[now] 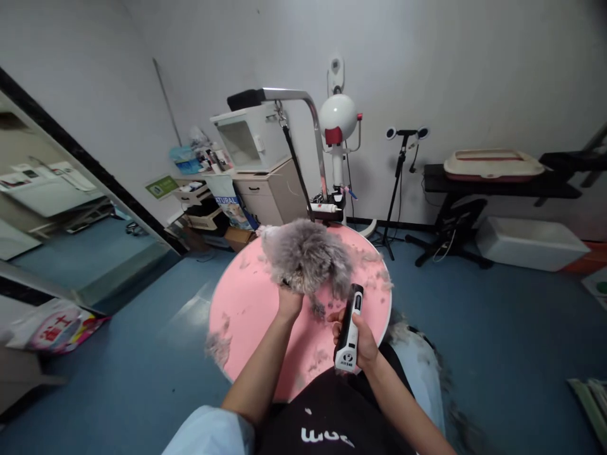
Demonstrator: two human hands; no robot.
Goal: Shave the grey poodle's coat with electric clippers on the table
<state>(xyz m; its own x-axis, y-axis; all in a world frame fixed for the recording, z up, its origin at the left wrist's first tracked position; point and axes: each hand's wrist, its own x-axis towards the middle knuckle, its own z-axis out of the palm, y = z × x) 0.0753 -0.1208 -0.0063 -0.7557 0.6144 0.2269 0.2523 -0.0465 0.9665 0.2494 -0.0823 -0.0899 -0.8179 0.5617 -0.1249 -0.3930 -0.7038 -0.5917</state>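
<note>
A grey, fluffy dog [308, 253] is on a round pink grooming table [251, 309]. My left hand [290, 302] reaches up against the near side of the dog and grips it, its fingers mostly hidden in the fur. Which part of the body it holds I cannot tell. In my right hand [365, 341] is a black and white hair clipper [349, 332], its head pointing up and away from me. The clipper's head is close to the dog's right-hand side. Tufts of cut fur [219, 344] lie around the table's edge.
A metal grooming arm [315, 126] with a black strap [296, 167] rises behind the dog. Further back are a white dryer [338, 117], a cabinet [270, 189] and a ring-light stand [398, 183]. A litter tray [493, 165] rests on a black table at right.
</note>
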